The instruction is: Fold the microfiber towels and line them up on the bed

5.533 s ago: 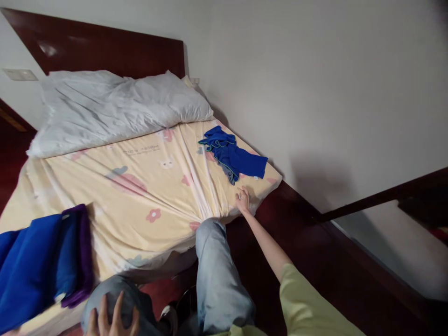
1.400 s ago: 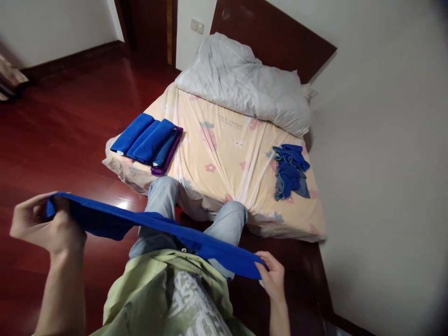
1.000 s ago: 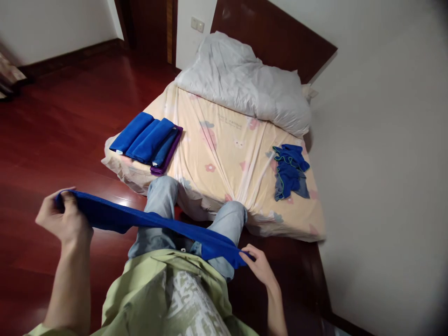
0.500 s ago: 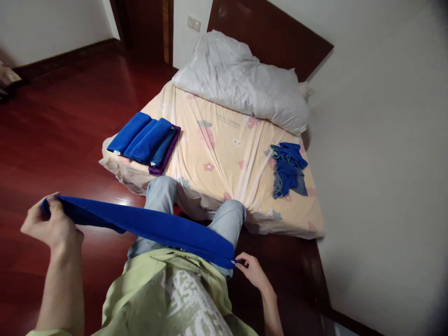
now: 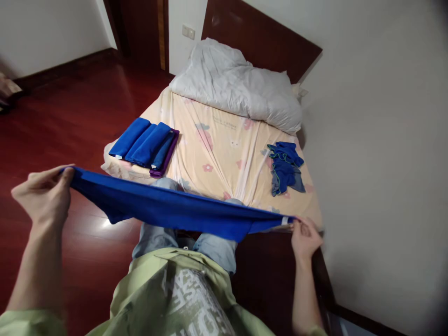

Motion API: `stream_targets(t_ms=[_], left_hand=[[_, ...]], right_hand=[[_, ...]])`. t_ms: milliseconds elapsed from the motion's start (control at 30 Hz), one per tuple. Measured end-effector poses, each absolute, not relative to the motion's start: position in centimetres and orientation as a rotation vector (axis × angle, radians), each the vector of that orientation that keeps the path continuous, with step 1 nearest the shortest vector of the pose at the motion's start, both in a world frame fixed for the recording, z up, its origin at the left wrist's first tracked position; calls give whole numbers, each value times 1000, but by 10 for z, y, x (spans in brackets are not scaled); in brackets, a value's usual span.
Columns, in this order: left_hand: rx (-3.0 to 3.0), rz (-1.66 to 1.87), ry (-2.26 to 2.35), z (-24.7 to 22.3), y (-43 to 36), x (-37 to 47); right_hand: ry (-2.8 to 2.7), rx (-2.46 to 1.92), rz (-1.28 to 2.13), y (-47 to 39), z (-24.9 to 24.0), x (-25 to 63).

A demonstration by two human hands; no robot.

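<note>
A blue cloth [image 5: 168, 205] is stretched between my two hands, above my knees and in front of the bed's near edge. My left hand [image 5: 51, 193] pinches its left corner. The right end, near a small white tag, is pinched by my right hand [image 5: 304, 237]. On the bed's left corner lie folded blue cloths [image 5: 145, 143] side by side, with a folded purple cloth [image 5: 167, 156] at their right. Crumpled blue cloths [image 5: 285, 168] with green edging and grey parts rest on the right side of the bed.
The bed [image 5: 224, 163] has a peach patterned sheet. A white quilt [image 5: 238, 86] is bunched at its far end, before a dark wooden headboard [image 5: 261, 35]. A wall [image 5: 378, 140] stands on the right, and red wooden floor [image 5: 70, 121] spans the left.
My right hand has moved right and up, and my left hand a little up and left. The blue cloth is raised and pulled wider between them.
</note>
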State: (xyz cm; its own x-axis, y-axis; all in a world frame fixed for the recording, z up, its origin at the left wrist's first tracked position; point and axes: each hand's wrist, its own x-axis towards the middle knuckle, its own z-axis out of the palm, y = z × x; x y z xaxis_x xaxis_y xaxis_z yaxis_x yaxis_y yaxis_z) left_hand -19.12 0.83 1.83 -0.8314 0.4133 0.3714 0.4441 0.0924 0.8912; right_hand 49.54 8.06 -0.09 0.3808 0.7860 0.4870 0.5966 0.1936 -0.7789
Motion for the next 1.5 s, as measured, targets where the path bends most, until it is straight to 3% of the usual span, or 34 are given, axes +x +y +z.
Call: stream_targets(t_ms=[233,467,800,1067,1167,1300,1500], left_hand=[[-1066,-2070,-2203,84,59,-174],[-1237,-2401,-2197,78,95,-156],[-1469,-2381,-2199,71,123,-142],[-1555,-2338,-2204,89,120,-137],[-1675,-2172,-2224,102,116,-135],[-1906,-1690,-2297,118,126,-146],[-2484,-1183,-2384,125,188,-186]], right_hand=[[-1231,-1485,283,137,69,498],[-1030,-1405,242,137,69,518],[-774,-1382,269,140,73,530],[-920,-1388,253,130,86,542],[-1000,-1462,288,129,98,553],[-1169,-1616,310,133,116,570],[-1233,-1750,408,163,132,589]])
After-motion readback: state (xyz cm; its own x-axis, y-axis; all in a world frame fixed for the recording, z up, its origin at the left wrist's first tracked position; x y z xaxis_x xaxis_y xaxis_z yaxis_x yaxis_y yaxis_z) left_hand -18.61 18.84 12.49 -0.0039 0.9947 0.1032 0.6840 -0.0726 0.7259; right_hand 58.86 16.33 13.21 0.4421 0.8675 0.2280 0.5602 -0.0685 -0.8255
